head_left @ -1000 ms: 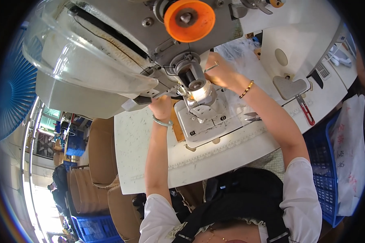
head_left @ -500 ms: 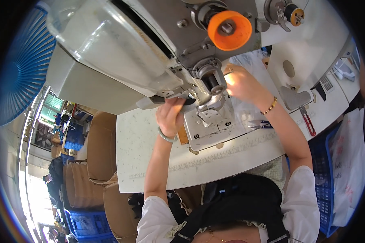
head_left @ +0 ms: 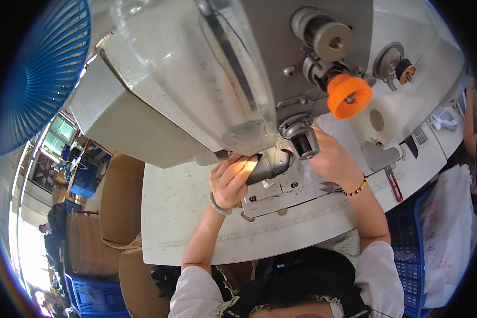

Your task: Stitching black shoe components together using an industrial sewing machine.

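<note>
A dark grey, leather-like piece (head_left: pixel 271 165) with a stitched seam and a small rivet lies under the head of a sewing machine (head_left: pixel 185 90). My left hand (head_left: pixel 231 181) grips its left end, fingers closed round it. Beyond the piece, my right hand (head_left: pixel 335 163) is raised by a black cylindrical machine part (head_left: pixel 304 144). Its fingertips are hidden behind that part, so what they touch does not show. Below the piece is the metal needle plate (head_left: pixel 281 195). Small scissors (head_left: pixel 329 187) lie partly covered beside my right wrist.
An orange knob (head_left: pixel 350 96) juts from the machine. A red-handled tool (head_left: pixel 394 185) lies on the white table (head_left: pixel 196 233), right of my right hand. Blue crates (head_left: pixel 408 233) stand at the right, cardboard boxes (head_left: pixel 121 201) at the left. A blue fan (head_left: pixel 42 79) is upper left.
The whole view has shifted, with machine and hands now lower in the picture. More of the grey piece shows in my left hand. My right hand has moved lower beside the black machine part.
</note>
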`<state>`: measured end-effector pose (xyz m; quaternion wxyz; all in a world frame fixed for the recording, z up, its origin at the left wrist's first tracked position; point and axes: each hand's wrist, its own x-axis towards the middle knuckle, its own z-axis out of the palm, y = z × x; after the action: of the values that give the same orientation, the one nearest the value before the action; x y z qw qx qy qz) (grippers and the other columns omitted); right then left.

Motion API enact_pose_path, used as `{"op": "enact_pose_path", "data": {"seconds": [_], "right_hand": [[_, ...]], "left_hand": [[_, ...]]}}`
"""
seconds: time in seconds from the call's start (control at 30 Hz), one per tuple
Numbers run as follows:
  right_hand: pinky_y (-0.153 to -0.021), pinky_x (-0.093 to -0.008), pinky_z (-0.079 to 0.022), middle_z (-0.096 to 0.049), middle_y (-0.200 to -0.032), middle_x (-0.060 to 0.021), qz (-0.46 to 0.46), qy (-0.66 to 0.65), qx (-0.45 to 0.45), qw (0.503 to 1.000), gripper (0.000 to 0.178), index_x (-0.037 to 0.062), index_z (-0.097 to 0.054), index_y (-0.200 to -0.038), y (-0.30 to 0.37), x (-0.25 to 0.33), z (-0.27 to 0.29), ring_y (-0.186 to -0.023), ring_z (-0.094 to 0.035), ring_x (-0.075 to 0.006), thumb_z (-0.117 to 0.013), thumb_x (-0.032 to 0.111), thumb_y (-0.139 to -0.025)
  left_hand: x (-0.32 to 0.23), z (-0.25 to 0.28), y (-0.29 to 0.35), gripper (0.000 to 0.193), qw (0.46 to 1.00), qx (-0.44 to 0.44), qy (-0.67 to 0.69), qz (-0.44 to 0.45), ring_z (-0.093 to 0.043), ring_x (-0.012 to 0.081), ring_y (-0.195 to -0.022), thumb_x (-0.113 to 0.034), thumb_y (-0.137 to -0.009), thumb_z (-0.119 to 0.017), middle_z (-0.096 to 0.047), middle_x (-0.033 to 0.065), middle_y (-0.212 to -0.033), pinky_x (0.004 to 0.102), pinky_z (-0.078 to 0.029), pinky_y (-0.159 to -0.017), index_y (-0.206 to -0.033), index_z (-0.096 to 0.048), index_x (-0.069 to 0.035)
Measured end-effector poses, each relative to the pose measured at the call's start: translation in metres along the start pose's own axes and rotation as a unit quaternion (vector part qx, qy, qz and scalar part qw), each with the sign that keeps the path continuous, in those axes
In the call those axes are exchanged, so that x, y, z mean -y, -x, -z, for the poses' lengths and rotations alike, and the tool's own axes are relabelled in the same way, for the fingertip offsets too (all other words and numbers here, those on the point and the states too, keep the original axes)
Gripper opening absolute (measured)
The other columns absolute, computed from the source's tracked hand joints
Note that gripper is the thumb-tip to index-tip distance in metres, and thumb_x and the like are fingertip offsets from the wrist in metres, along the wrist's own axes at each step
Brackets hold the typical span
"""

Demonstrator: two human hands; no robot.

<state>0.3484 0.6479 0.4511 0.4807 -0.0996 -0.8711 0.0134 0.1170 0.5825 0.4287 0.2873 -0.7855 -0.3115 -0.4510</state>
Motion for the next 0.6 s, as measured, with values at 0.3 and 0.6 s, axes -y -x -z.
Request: {"op": "enact_pose_path", "data": {"seconds": [0.3,0.6], "right_hand": [[-0.082,-0.0335,-0.044,-0.053,-0.093,-0.0071,-0.012,-0.057,-0.004,0.998,0.025,-0.0014,-0.055,-0.090,0.0013,0.0016,-0.0012,-0.089,-0.053,-0.0233,-0.056,-0.002,-0.065],[-0.080,-0.0333,-0.044,-0.052,-0.092,-0.0073,-0.018,-0.081,-0.008,0.997,0.024,-0.0010,-0.055,-0.090,0.0003,0.0016,-0.0017,-0.087,-0.052,-0.0234,-0.055,-0.002,-0.066]], "left_hand": [[0.0017,-0.0015,0.0018,0.034,1.000,-0.005,-0.001,-0.013,-0.065,0.0245,-0.089,0.005,-0.059,-0.053,-0.066,0.0079,-0.091,0.0274,-0.048,-0.057,-0.090,-0.065,-0.004],[0.0007,-0.0036,0.0024,0.035,1.000,-0.015,0.008,0.004,-0.066,0.0238,-0.085,0.004,-0.056,-0.053,-0.066,0.0074,-0.087,0.0264,-0.047,-0.055,-0.088,-0.067,-0.003]]}}
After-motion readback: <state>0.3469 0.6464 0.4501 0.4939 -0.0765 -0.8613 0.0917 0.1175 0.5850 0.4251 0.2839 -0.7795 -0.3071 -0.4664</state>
